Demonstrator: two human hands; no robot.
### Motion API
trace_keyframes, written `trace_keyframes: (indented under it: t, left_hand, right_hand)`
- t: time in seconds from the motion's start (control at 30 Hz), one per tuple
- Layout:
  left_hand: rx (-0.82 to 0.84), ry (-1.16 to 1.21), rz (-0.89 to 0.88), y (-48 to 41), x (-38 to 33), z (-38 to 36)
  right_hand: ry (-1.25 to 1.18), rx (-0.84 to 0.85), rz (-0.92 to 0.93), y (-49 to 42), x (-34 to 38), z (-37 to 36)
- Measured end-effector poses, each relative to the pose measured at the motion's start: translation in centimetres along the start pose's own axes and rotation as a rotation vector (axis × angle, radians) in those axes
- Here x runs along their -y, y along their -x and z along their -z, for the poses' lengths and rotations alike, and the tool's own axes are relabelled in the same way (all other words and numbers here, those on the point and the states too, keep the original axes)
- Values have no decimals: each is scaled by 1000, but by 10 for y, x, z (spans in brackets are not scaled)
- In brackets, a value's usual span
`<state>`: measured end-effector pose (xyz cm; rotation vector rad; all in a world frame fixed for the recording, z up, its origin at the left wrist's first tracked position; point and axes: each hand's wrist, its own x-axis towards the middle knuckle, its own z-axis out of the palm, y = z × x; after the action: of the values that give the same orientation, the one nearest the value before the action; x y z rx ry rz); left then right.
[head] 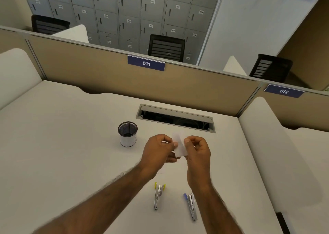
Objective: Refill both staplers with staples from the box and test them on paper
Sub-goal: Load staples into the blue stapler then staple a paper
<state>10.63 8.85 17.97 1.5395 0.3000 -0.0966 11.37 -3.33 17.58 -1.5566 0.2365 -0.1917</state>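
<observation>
Both my hands hold a small white paper piece (179,148) above the desk. My left hand (158,150) pinches its left edge and my right hand (197,150) pinches its right edge. Whether it is paper or the staple box, I cannot tell. Nearer to me on the white desk (71,144) lie two small metal staplers. The stapler with yellow ends (158,195) lies left, between my forearms. The stapler with a blue end (191,207) lies right, partly under my right wrist. A faint white sheet (161,170) lies on the desk under my left hand.
A black mesh pen cup (127,133) stands left of my hands. Behind them is an open cable slot (175,118) in the desk. A tan partition (106,70) with a sign "011" closes the back. White dividers stand at both sides.
</observation>
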Motion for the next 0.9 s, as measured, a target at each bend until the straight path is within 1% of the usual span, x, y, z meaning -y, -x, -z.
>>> trace_keyframes:
  t: [0.13, 0.23, 0.37, 0.47, 0.53, 0.6, 0.67, 0.73, 0.8, 0.9]
  left_hand:
    - [29, 13, -37, 11, -5, -6]
    - [23, 14, -64, 13, -7, -6]
    - [28, 5, -86, 12, -7, -7]
    - [2, -11, -77, 10, -5, -8]
    - [-20, -26, -66, 10, -3, -8]
    - [-21, -34, -66, 10, -2, -7]
    - [0, -57, -77, 12, 0, -5]
    - [26, -101, -88, 13, 1, -4]
    - [46, -141, -95, 15, 4, -3]
    - [42, -188, -109, 18, 7, -3]
  right_hand:
    - [131, -111, 100, 7, 3, -8]
    - [207, -124, 194, 13, 4, -8]
    - [300, -128, 401, 17, 2, -5]
    - [344, -118, 469, 19, 1, -2]
    - [306, -119, 408, 20, 5, 1]
    - [215, -74, 261, 17, 13, 8]
    - [97, 49, 98, 12, 18, 17]
    - [54, 185, -3, 9, 18, 25]
    - [109, 232, -28, 7, 13, 31]
    - [164, 220, -28, 7, 8, 35]
